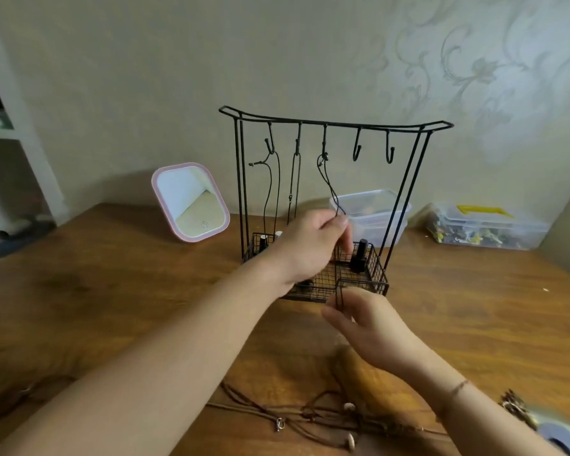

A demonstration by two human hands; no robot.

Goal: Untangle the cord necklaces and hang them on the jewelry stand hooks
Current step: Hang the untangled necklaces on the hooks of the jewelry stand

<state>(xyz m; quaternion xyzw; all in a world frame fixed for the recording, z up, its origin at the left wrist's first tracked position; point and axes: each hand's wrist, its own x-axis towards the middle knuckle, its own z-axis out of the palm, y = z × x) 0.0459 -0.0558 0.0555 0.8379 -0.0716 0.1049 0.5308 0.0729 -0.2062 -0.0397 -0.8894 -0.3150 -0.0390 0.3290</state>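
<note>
A black wire jewelry stand [405,179] with several hooks stands at the middle of the wooden table [112,291]. Black cord necklaces hang from the three left hooks; the two right hooks are bare. My left hand [310,245] pinches the lower end of the third hook's black cord [326,179] in front of the stand. My right hand [369,320] hovers just before the stand's mesh base tray [375,268], fingers curled; whether it holds a cord is unclear. A tangle of brown cord necklaces [316,416] with beads lies at the near table edge.
A pink-framed mirror [191,202] leans left of the stand. Clear plastic boxes [372,209] sit behind it, and another with a yellow handle [484,225] at the right. Dark nail polish bottles [359,255] stand in the tray. A white shelf [10,136] is far left.
</note>
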